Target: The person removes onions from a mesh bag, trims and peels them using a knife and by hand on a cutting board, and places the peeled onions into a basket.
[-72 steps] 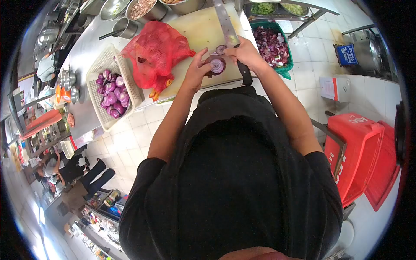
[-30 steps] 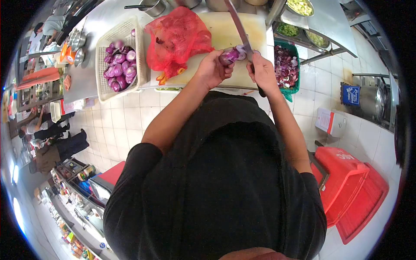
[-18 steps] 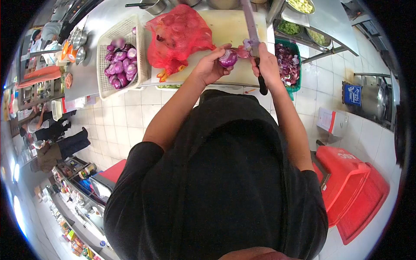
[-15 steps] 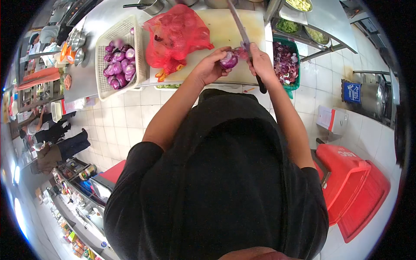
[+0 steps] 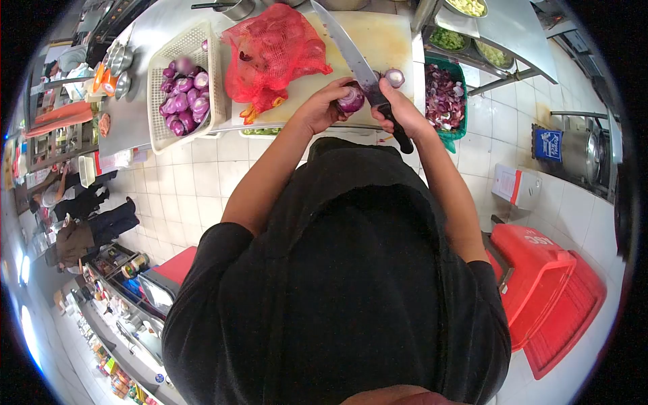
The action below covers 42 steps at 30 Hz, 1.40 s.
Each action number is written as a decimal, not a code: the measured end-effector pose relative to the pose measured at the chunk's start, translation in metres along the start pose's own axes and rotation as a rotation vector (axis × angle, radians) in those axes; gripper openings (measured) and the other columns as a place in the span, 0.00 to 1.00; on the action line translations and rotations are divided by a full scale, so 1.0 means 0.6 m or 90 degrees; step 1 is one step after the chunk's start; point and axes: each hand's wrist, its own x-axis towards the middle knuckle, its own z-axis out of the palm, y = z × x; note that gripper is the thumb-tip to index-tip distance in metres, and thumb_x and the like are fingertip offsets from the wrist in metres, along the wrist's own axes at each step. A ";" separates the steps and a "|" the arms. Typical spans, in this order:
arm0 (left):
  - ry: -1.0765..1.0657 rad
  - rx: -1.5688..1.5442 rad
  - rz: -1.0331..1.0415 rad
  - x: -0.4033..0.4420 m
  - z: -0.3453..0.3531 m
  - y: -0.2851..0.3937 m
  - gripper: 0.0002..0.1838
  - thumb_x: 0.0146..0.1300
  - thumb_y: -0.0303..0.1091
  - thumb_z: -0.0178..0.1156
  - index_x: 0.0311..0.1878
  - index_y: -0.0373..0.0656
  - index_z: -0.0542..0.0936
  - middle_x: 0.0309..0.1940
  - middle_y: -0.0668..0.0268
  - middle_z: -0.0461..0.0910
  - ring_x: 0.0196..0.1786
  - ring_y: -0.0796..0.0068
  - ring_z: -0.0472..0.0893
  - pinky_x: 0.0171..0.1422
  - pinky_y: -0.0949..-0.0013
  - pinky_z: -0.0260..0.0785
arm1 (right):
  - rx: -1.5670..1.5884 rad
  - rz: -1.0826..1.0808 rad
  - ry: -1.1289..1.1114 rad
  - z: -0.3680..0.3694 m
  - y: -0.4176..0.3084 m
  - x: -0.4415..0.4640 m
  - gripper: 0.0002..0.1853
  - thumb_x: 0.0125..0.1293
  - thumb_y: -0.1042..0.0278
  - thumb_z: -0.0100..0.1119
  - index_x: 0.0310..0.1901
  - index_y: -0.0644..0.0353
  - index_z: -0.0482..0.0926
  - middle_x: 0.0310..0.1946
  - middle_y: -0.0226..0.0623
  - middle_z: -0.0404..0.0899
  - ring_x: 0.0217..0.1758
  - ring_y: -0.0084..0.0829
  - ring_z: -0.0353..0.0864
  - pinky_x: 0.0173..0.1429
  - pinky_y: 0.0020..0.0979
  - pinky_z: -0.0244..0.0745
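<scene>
left hand: grip holding 1 onion | right hand: grip holding 1 knife

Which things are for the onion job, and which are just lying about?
Onion job, it seems:
onion in left hand
knife in right hand
cutting board
onion basket
red mesh bag
green tub

Probably not:
red bin
white box

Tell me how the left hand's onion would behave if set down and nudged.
The onion would likely roll, given its rounded outline. It is probably stiff, as no sag shows in the left hand. Its smooth-looking surface could make it slippery.
</scene>
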 end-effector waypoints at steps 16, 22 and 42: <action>0.024 -0.047 0.068 0.000 0.008 -0.007 0.35 0.65 0.42 0.65 0.72 0.46 0.64 0.60 0.67 0.76 0.53 0.72 0.78 0.44 0.66 0.74 | -0.076 -0.137 0.139 0.020 0.008 0.005 0.35 0.75 0.34 0.45 0.20 0.59 0.71 0.13 0.27 0.66 0.12 0.19 0.63 0.17 0.25 0.56; 0.008 0.029 0.058 0.020 -0.009 -0.003 0.36 0.62 0.41 0.67 0.72 0.45 0.65 0.59 0.68 0.76 0.54 0.74 0.78 0.46 0.68 0.74 | -0.161 -0.208 0.197 0.014 0.009 0.028 0.36 0.75 0.35 0.46 0.18 0.59 0.71 0.11 0.27 0.66 0.11 0.20 0.63 0.17 0.25 0.57; 0.036 -0.027 0.081 -0.023 -0.047 -0.011 0.24 0.67 0.33 0.62 0.64 0.42 0.71 0.55 0.59 0.77 0.56 0.59 0.81 0.58 0.50 0.79 | -0.165 -0.103 0.248 -0.018 -0.018 0.027 0.37 0.76 0.39 0.46 0.74 0.60 0.61 0.19 0.26 0.65 0.15 0.16 0.59 0.19 0.23 0.57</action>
